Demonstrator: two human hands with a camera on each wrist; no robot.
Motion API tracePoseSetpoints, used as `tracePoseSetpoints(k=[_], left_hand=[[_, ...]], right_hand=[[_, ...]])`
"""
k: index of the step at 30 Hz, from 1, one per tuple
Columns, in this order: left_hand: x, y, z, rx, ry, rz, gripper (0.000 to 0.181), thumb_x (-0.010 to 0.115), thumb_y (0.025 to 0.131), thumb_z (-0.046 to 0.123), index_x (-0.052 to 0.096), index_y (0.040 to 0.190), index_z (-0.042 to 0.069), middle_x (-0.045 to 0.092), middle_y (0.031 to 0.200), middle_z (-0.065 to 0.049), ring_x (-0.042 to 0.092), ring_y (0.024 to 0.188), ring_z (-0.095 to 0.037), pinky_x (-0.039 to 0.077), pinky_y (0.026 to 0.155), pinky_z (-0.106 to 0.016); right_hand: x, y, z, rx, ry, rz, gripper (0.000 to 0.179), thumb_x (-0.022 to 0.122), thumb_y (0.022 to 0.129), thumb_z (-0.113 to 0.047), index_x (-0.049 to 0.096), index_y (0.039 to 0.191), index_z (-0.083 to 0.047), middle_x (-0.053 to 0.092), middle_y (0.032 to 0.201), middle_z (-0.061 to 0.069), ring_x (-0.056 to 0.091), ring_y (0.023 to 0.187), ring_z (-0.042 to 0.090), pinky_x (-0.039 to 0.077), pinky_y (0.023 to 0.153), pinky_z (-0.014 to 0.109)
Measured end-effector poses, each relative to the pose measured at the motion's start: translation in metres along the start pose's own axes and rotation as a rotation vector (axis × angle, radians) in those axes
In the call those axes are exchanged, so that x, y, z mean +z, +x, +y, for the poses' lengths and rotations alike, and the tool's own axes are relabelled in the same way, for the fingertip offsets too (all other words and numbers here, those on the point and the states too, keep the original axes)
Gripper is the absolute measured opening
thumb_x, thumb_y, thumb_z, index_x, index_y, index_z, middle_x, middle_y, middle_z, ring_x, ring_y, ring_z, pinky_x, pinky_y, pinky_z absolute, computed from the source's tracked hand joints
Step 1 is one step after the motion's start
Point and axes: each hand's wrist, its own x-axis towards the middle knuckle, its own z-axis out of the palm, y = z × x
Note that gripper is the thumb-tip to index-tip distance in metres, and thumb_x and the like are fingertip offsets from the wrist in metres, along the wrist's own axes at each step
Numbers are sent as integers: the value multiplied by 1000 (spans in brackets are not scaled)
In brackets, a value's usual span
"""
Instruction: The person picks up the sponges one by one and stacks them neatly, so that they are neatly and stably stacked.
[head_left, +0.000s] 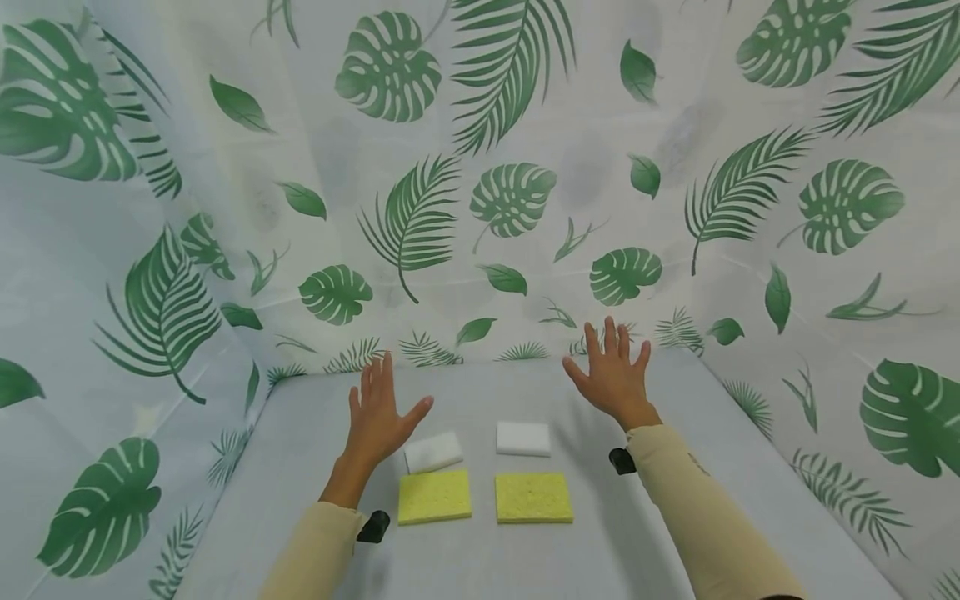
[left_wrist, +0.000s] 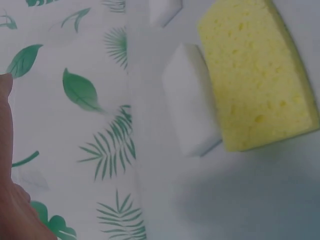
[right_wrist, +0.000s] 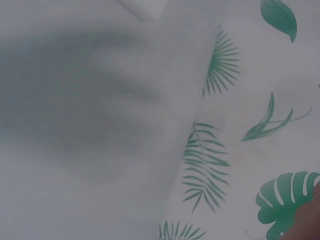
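Two yellow sponges lie side by side on the table, a left yellow sponge and a right yellow sponge. Behind them are two white blocks, a tilted left one whose near edge meets the left sponge, and a straighter right one. My left hand is raised with fingers spread, nearest the left white block and holding nothing. Up and to the right of the right block, my right hand also has its fingers spread and holds nothing. The left wrist view shows the left sponge and left white block close up.
A pale grey table surface lies under the items. White cloth walls with green leaf prints stand at the back and both sides. Each beige sleeve has a small black device near the wrist. A hand's shadow darkens the table in the right wrist view.
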Motion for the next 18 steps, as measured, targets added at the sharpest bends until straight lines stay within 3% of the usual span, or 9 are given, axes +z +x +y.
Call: tracePoseSetpoints(k=[13,18], left_hand=[[22,-39,-23,4,-62,19,110,68,98,60,10,170,1,10,176,-25,7,161,-46,6,125,-72],[33,-54,-34,-10,-110,-18,112,73,96,58,10,170,2,12,176,-25,8,161,-47,7,126,-70]], right_hand=[[1,-3,0,7,0,-26,83,53,109,-49,22,169,1,3,173,35,-2,159,54,-8,117,81],[5,-4,3,9,16,-33,85,52,109,-50,21,168,2,3,173,34,-2,159,53,-8,118,81]])
